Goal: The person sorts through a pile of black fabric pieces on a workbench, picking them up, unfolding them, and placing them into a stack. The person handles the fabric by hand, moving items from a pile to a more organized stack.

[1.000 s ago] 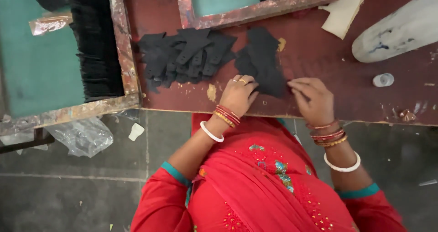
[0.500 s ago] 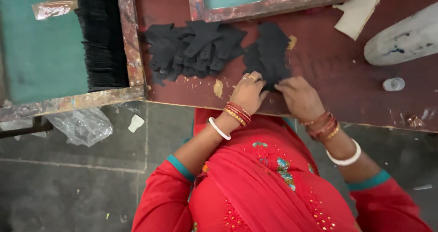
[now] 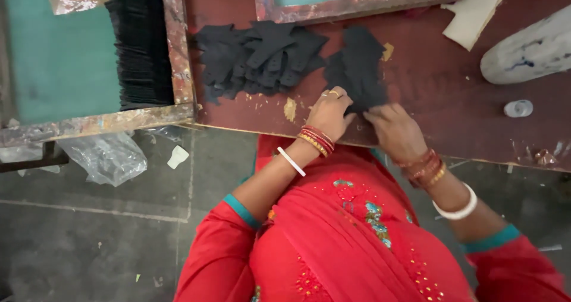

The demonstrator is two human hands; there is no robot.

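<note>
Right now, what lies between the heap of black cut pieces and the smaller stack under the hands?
In the head view, only a narrow strip of bare red-brown table separates the heap from the stack.

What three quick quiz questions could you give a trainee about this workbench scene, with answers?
1. True or false: both hands rest on the small stack of black pieces.
2. Which lies nearer the left hand: A, the loose pile of black pieces, or B, the small clear cap?
3. What colour is the tabletop?

Key: 1 true: the right hand touches it too. 2 A. 3 dark reddish brown.
</note>
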